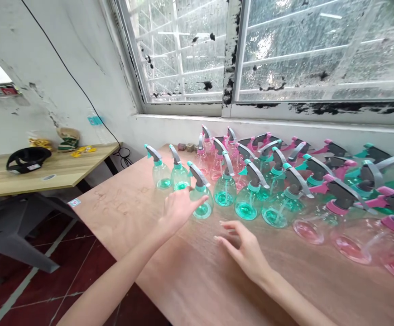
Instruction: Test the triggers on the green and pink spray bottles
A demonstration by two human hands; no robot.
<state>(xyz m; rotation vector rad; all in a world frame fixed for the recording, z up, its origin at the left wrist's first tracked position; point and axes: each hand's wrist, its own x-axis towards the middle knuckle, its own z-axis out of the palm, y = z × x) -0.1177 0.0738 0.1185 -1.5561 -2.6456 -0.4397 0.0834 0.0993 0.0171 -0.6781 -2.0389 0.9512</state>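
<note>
A clear spray bottle with a green base and a grey-and-green trigger head stands upright on the wooden table. My left hand grips it from the left, thumb across the front; the other fingers are mostly hidden. My right hand hovers over the table to the right, fingers apart and curved, holding nothing. Left of the gripped bottle stand two more green spray bottles. Just right of it is another green spray bottle, with several green ones beyond.
Several pink spray bottles crowd the right side and back of the table, under a window. To the left is a second table with a black strap-like item and yellow items. A grey plastic stool stands below.
</note>
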